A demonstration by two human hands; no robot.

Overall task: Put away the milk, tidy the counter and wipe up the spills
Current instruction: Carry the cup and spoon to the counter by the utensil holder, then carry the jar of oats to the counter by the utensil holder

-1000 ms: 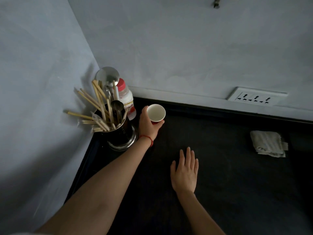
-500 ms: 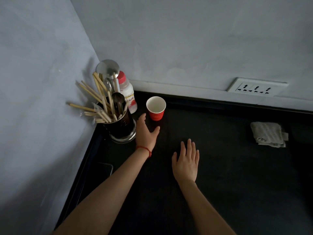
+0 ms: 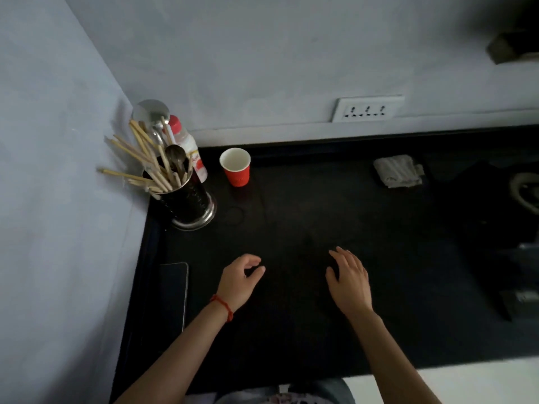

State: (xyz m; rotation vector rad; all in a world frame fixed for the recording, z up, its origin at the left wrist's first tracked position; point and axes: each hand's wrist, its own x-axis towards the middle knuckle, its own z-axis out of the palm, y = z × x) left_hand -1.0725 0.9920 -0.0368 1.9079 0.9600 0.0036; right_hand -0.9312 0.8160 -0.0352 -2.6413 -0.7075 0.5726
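A red paper cup (image 3: pixel 235 167) with a white inside stands upright near the back of the black counter (image 3: pixel 306 330). Left of it, a white bottle with a red cap (image 3: pixel 186 142) sits in the corner behind a metal holder (image 3: pixel 186 199) full of chopsticks and spoons. A crumpled grey cloth (image 3: pixel 398 171) lies at the back right. My left hand (image 3: pixel 237 282), with a red string at the wrist, hovers empty with fingers loosely curled, well in front of the cup. My right hand (image 3: pixel 348 279) is empty too, fingers spread over the counter.
A dark flat phone-like slab (image 3: pixel 175 293) lies at the counter's left edge. Dark objects and a pale cable (image 3: pixel 522 193) crowd the right end. A wall socket (image 3: pixel 367 108) sits above the back edge. Walls close off the left and back. A faint ring mark (image 3: pixel 233 215) shows in front of the cup.
My left hand set the cup down by the bottle, let go and drew back toward me. My right hand lifted slightly and shifted right. The view pulled back.
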